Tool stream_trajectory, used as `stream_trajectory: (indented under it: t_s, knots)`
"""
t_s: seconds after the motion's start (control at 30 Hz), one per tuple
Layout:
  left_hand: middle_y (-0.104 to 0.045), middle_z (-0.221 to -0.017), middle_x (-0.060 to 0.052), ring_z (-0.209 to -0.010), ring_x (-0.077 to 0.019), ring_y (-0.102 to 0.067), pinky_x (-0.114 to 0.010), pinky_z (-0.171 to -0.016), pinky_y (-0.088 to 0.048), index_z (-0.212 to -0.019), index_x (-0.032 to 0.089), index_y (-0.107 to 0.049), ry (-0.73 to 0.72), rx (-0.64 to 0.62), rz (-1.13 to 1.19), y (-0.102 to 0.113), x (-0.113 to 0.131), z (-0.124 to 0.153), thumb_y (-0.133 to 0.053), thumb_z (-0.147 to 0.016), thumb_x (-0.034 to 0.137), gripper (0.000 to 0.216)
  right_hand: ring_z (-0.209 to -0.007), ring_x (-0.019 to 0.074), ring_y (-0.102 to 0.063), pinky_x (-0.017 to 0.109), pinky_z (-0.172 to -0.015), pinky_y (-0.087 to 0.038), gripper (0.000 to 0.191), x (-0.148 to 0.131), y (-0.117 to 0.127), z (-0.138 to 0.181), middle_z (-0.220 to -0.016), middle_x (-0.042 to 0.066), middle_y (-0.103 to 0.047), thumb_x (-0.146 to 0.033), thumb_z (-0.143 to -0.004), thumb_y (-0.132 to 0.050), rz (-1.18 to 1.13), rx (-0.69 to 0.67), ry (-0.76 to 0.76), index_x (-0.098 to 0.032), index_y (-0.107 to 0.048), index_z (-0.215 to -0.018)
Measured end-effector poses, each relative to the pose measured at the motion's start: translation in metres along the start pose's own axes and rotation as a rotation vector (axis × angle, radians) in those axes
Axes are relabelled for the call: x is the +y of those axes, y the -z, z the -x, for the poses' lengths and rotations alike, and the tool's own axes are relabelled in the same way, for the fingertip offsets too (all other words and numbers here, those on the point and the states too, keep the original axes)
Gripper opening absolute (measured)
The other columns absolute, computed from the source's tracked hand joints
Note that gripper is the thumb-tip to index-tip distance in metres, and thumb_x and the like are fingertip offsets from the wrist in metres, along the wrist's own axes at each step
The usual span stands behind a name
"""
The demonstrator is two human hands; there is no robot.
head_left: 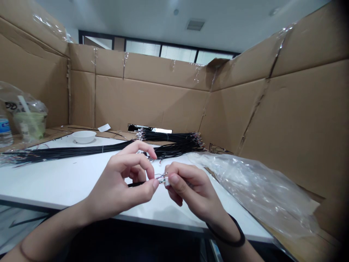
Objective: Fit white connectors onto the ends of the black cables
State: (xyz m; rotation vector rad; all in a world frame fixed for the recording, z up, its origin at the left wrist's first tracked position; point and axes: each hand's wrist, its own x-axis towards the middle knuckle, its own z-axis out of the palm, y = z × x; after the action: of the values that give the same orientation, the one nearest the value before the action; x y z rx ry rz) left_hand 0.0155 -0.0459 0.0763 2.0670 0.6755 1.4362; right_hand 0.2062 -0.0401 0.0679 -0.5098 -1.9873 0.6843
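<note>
Bare forearms [46, 238] come up from the lower corners of the head view, with a black elastic band [231, 234] around the right wrist. Both hands are curled, not spread, and sit close together above the white counter [54, 182]. The left hand [120, 182] pinches a black cable [136, 184] between thumb and bent fingers. The right hand [191, 191] pinches a small white connector [166, 180] between thumb and forefinger, just beside the left thumb's tip. Fine coloured wires [160, 176] show between the cable end and the connector, too small to trace one by one.

Beyond the hands, a long bundle of black cables [65, 154] lies across the counter, and further bundles [169, 135] are heaped toward the far side. A crumpled clear plastic bag [256, 193] lies to the right of the hands. Farther left stand a white bowl [84, 136], a plastic water bottle [4, 133] and a bagged green cup [29, 125]. Taped cardboard walls [149, 102] surround the counter's far side and flanks.
</note>
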Motion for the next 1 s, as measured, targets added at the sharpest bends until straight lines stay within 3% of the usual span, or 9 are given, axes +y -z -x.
stream_trajectory:
  t_s: [0.67,1.0]
  knots:
    - [-0.052,-0.101,-0.005,-0.09,-0.0174,-0.057,-0.018,-0.051,-0.041,-0.064,0.016,-0.06,-0.013,-0.01,-0.021,0.0016,-0.0009,-0.001,-0.067,-0.076,0.016,0.014,-0.042,0.0067,-0.041,0.02,-0.043,-0.032,0.035,0.0006,0.0007,-0.0003,-0.052,-0.005,-0.046,-0.039,-0.099,-0.048,-0.003,-0.006,0.006,-0.017,-0.054,-0.071]
    - [-0.051,-0.103,-0.003,-0.054,-0.0018,-0.047,-0.019,-0.047,-0.04,-0.069,0.015,-0.062,-0.032,-0.036,-0.036,0.0015,-0.0007,-0.0012,-0.065,-0.082,0.019,0.014,-0.045,0.0087,-0.039,0.023,-0.046,-0.032,0.036,-0.0014,0.0001,-0.0008,-0.052,-0.005,-0.045,-0.038,-0.099,-0.046,0.068,-0.013,0.042,-0.019,-0.051,-0.069]
